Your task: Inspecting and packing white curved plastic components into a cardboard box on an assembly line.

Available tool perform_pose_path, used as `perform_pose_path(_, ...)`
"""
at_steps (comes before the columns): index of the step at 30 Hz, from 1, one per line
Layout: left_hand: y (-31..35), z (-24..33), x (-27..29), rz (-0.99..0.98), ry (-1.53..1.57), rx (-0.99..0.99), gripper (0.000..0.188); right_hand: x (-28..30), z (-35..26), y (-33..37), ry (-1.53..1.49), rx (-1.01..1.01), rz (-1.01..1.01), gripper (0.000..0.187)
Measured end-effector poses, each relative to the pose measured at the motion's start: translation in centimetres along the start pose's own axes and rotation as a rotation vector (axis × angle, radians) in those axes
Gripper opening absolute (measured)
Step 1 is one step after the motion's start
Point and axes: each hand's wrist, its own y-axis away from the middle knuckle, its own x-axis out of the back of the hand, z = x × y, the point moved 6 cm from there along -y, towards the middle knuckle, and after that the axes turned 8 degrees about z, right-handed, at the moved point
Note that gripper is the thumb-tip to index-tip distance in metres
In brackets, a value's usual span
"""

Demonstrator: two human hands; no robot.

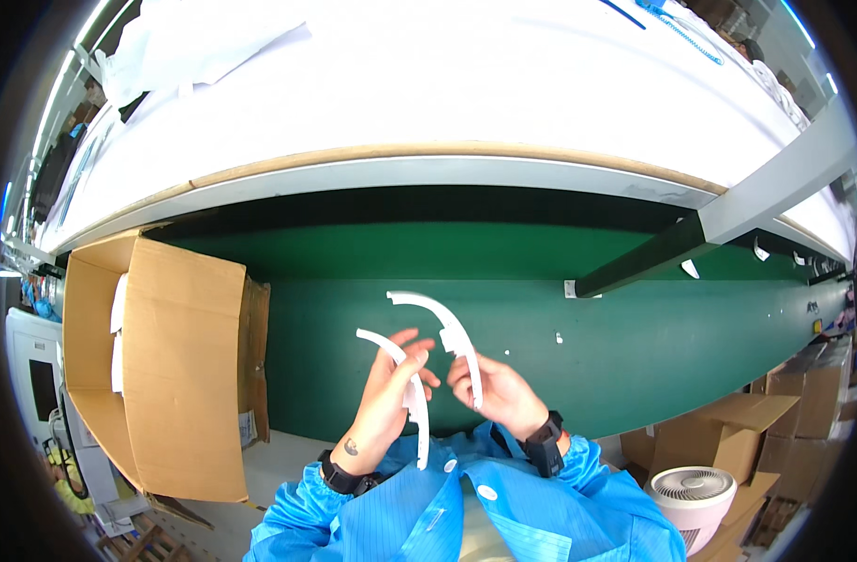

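Observation:
Above the green work surface, my left hand [387, 386] is closed on a curved white plastic strip [419, 421], its thumb across the strip's middle. My right hand [500, 391] grips a second curved white plastic strip [447, 317] near its lower end. A small block sticks out from the inner side of that second strip. The two pieces are held side by side, apart from each other, both arched the same way. Dark bands sit on both wrists, below blue sleeves.
An open cardboard box [187, 365] with white pieces inside stands at the left. A grey post [775, 178] rises at the right by a white raised shelf [428, 94]. Small white scraps [558, 338] lie on the green surface [354, 403]. A round fan [693, 496] and cartons are at the lower right.

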Motion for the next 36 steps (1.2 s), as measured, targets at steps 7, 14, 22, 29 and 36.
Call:
perform_pose_path(7,0.4,2.0,-0.3,-0.033,0.024,-0.192,0.043,0.7,3.5,1.7,0.536,0.004,0.045,0.032)
perform_pose_path(14,0.6,2.0,0.0,0.026,-0.178,-0.249,0.032,-2.4,2.9,3.7,0.941,0.314,0.080,0.046)
perform_pose_path(22,1.3,2.1,0.0,-0.011,-0.005,-0.100,0.036,-2.6,2.8,4.2,0.816,0.272,0.145,0.050)
perform_pose_path(29,0.8,1.3,0.5,-0.003,0.075,-0.076,0.047,-1.9,2.7,3.7,0.831,0.281,0.129,0.051)
perform_pose_path(36,0.3,0.3,0.5,-0.024,0.086,-0.048,0.043,-1.4,2.8,3.4,0.874,0.298,0.133,0.050)
